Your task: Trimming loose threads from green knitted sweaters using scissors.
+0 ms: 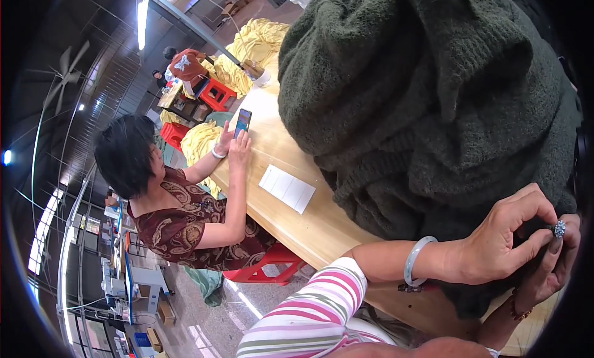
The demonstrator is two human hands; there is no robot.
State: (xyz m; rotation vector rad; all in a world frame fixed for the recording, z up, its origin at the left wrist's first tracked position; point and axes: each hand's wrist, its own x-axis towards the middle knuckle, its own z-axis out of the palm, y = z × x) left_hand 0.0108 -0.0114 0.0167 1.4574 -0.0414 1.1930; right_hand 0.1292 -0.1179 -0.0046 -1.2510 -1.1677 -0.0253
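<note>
A large heap of dark green fuzzy knit fabric fills the right side of the table. At its near right edge my two hands meet. My left hand, with a pale bangle on its wrist, is closed, thumb and forefinger curled together in a pinch. My right hand faces it with bent fingers, partly hidden and near the picture's rim. A small sparkling flower-shaped piece shows where the fingertips meet; whether it is a worn ring or something held cannot be told. What lies in the pinch is too small to name.
A wooden table bears a white paper slip. At its left side another person sits on a red stool, holding a phone. Yellow fabric is heaped farther back, near more people and red stools.
</note>
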